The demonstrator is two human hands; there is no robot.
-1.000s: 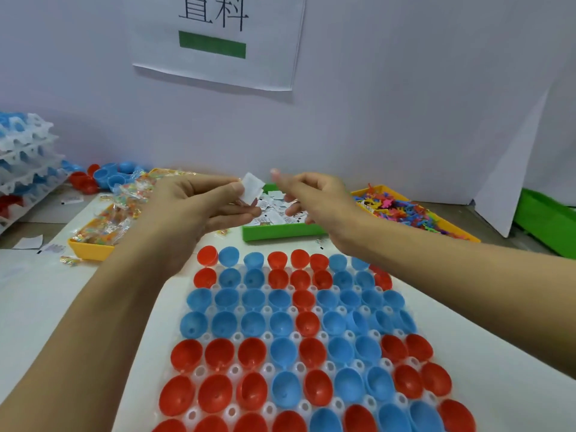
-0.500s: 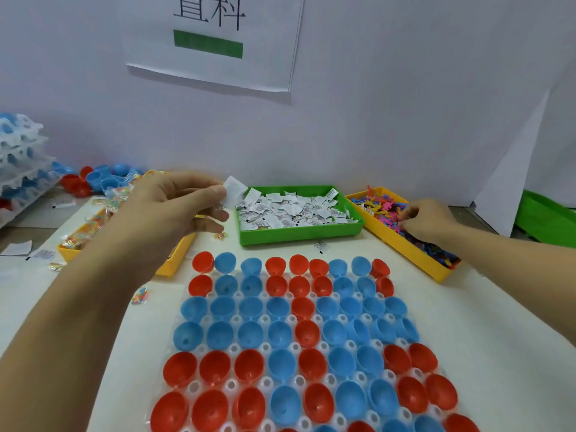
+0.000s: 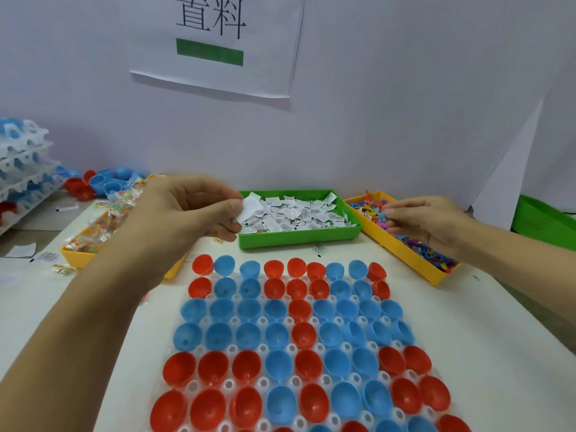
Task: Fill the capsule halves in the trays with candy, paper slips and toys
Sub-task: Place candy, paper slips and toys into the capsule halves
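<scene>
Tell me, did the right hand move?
Yes. The right hand went right, from beside the left hand at the green tray to the toy tray.

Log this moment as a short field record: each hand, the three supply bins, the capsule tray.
left hand: pinches a white paper slip
right hand: fingers curled in the toy bin, grasp unclear
green bin: holds paper slips
candy bin: yellow, partly behind the left arm
capsule tray: red and blue halves, open side up, all visible ones empty
</scene>
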